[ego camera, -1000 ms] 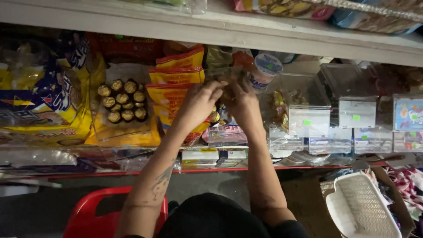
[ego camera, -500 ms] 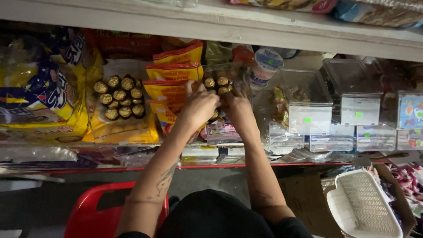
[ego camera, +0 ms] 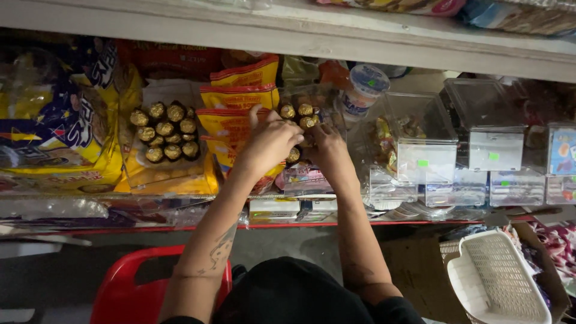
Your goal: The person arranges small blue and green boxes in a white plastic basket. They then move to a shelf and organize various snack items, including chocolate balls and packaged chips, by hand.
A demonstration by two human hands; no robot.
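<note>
Nearest me, a red stool (ego camera: 129,282) sits below the shelf (ego camera: 360,225). Farther in, my left hand (ego camera: 270,141) and right hand (ego camera: 327,147) are both clamped on a clear box of gold-wrapped chocolates (ego camera: 300,114), between orange packets (ego camera: 237,102) and a white cup (ego camera: 363,87). I judge I'm seating it; next comes a steady push before letting go.

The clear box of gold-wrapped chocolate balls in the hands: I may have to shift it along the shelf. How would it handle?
The clear box looks like thin rigid plastic, so probably stiff, light and smooth to grip. Both the left hand and right hand are on it, suggesting it wants steadying. The round chocolate balls could roll if it tips.
</note>
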